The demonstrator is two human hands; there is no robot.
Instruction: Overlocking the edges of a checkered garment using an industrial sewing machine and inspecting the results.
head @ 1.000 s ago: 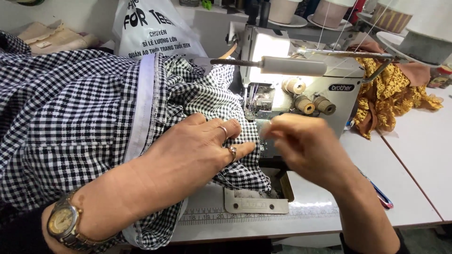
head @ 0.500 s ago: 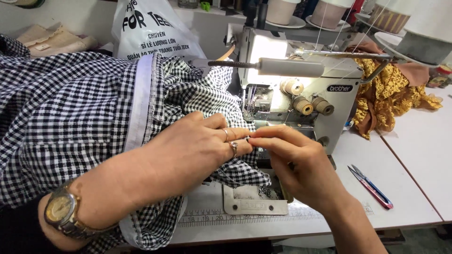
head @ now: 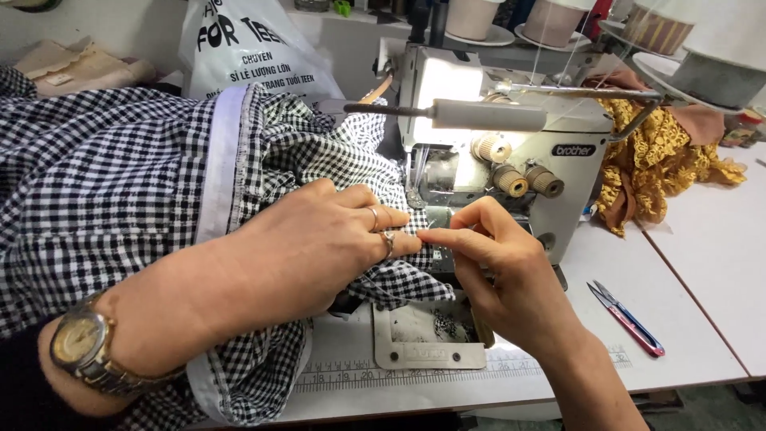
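So the checked fabric (head: 120,183) is black-and-white gingham, piled over the left half of the worktop (head: 702,263), with a bunched edge running toward the sewing machine (head: 511,160) at about 1 o'clock from the middle of the view. The left hand (head: 311,247) lies flat on top of that bunch, palm down, fingers stretched toward 3 o'clock and pressing the cloth rather than gripping it. There are rings on two fingers and a gold watch (head: 80,347) on the wrist. The right hand (head: 503,271) comes in from 5 o'clock, with its thumb and forefinger pinched on the fabric edge just in front of the machine's foot; the tips of both hands are touching or near enough.

The bit that matters: the edge's long axis runs roughly 9 to 3 o'clock, and the needle area sits just past the fingertips at 12 to 1 o'clock. The right hand is the nearer one to it, while the left is right behind, holding the bulk.

Off at 4 o'clock a pair of thread snips (head: 626,318) lies on the worktop, well apart from both hands. A heap of mustard lace (head: 662,160) sits behind the machine at 2 o'clock, and a white plastic bag (head: 255,56) at 11
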